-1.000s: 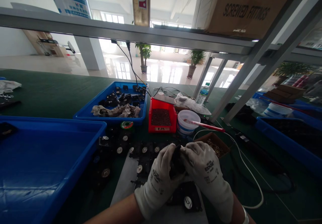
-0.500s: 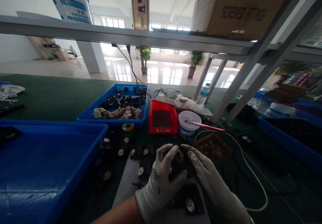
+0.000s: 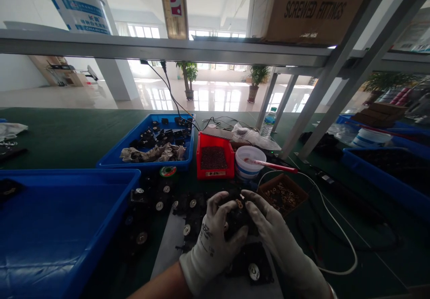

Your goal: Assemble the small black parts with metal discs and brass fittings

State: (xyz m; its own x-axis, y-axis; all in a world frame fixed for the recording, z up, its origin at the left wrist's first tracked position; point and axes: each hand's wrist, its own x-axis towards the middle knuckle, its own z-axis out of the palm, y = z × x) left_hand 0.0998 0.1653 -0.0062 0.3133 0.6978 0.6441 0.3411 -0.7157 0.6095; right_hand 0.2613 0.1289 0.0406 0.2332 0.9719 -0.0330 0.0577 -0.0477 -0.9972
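Observation:
Both my hands wear white work gloves and meet over a small black part (image 3: 239, 218) held just above the bench. My left hand (image 3: 215, 240) curls round its left side, thumb pressed underneath. My right hand (image 3: 268, 229) pinches the top of the part with thumb and forefinger, near a small brass washer on it. Several similar black parts with round metal centres (image 3: 157, 205) lie on the green mat ahead and to the left. Another black part (image 3: 250, 270) rests under my wrists.
A large blue tray (image 3: 67, 227) fills the near left. Behind stand a blue tray of black parts (image 3: 148, 162), a red bin (image 3: 215, 158), a white tub with a red-handled brush (image 3: 247, 162) and a brown box of washers (image 3: 284, 196). A white cable (image 3: 336, 240) loops at right.
My hands have lowered and moved away from me with the black part. The right fingers have shifted from wrapping its side to pinching its top. The view has tipped slightly.

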